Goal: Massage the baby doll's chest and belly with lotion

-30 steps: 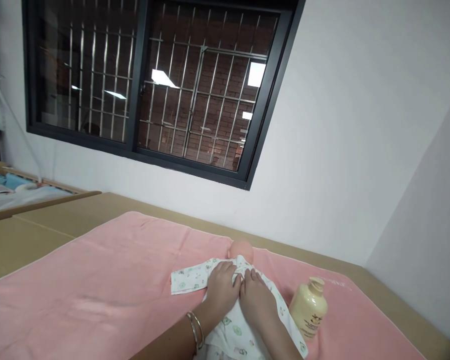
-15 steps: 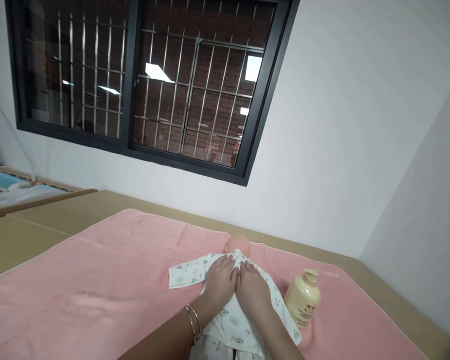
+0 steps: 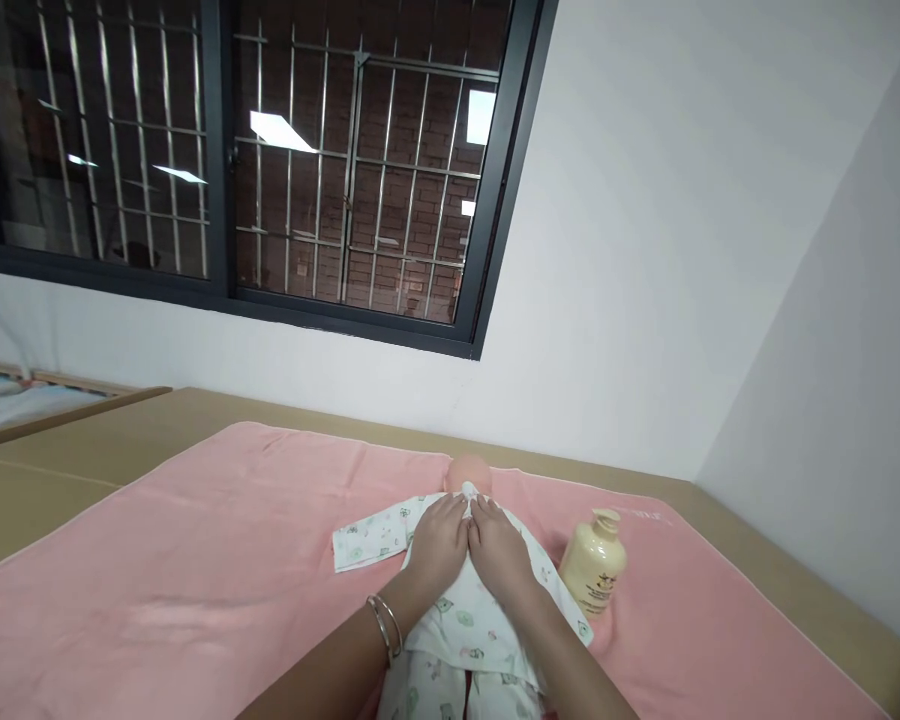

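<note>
Both hands lie on the printed white top (image 3: 465,615) of a doll (image 3: 469,472), on the upper chest just below the collar; the left hand (image 3: 436,542) and the right hand (image 3: 499,548) come together at the middle, thumb sides touching, fingers drawn close and pointing toward twelve o'clock; whether the fingertips pinch the cloth between them or merely press on it, I cannot tell.

Taking the hands as the centre of the dial, the doll's round head sits at twelve; one sleeve (image 3: 371,537) stretches out toward nine; the other runs down toward four, partly behind the right forearm; the matching printed trousers (image 3: 424,688) lie at six, between the person's forearms; two metal bangles (image 3: 385,627) circle the left wrist, at about seven.

A pale yellow pump bottle (image 3: 596,560) stands at three o'clock, just beside the doll's sleeve, dark print on its front; doll and bottle both rest on a pink cloth (image 3: 217,540), with small white lettering near its corner at two; the cloth lies over a tan desk (image 3: 52,500), bare along its far edge.

Farther off, toward ten, a wooden-edged tray (image 3: 112,400) holds white and blue material; a dark-framed window (image 3: 352,320) with metal bars fills eleven; a white wall (image 3: 645,250) rises at one.
</note>
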`<state>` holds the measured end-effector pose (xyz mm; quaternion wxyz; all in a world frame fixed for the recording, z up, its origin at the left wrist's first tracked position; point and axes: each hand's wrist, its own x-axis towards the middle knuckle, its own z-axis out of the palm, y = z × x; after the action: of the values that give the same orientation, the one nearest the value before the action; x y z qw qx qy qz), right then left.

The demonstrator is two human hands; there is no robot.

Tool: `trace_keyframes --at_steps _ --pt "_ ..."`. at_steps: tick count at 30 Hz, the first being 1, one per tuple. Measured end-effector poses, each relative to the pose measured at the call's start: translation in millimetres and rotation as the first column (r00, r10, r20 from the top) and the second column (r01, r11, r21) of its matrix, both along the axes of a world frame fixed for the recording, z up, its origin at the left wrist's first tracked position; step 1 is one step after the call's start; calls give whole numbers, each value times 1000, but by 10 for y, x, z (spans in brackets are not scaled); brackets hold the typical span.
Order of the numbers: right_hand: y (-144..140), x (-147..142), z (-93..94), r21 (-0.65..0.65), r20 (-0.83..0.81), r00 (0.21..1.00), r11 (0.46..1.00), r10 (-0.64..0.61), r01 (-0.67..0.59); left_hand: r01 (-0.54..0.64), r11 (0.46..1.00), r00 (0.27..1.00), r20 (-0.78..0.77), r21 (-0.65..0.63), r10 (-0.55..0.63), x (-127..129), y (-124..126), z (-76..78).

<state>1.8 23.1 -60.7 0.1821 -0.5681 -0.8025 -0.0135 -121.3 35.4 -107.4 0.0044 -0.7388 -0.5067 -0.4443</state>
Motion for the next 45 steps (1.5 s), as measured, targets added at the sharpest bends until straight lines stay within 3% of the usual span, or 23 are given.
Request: trace_keyframes --at_steps 4,8,13,21,30,35,39,42,45 --pt "-121 -94 56 -25 15 995 995 -97 97 -96 993 995 30 -74 99 2 -58 5" --pt "-34 -45 0 -39 -18 993 993 -116 115 -178 965 981 40 -192 189 5 -49 21" --pt "80 12 -92 -72 -42 992 991 -119 116 -178 951 981 30 -253 192 10 -6 21" --pt "13 -28 -62 -43 4 991 990 -132 132 -171 951 982 32 -256 185 -2 -32 39" --pt "-16 -23 -42 -49 36 988 988 -148 150 -244 933 968 -10 -265 250 14 -77 63" --pt "95 57 -68 -66 -1 999 997 -42 42 -164 973 986 -32 -159 161 -12 -8 10" --pt "-12 5 -13 -46 82 995 997 -50 54 -71 997 997 -43 -22 70 -20 -49 19" --pt "-148 -82 24 -23 170 977 991 -128 133 -127 992 991 -35 -9 127 -4 -102 44" --pt "-162 -97 10 -26 183 973 989 -140 148 -224 972 975 -23 -75 223 10 -99 42"
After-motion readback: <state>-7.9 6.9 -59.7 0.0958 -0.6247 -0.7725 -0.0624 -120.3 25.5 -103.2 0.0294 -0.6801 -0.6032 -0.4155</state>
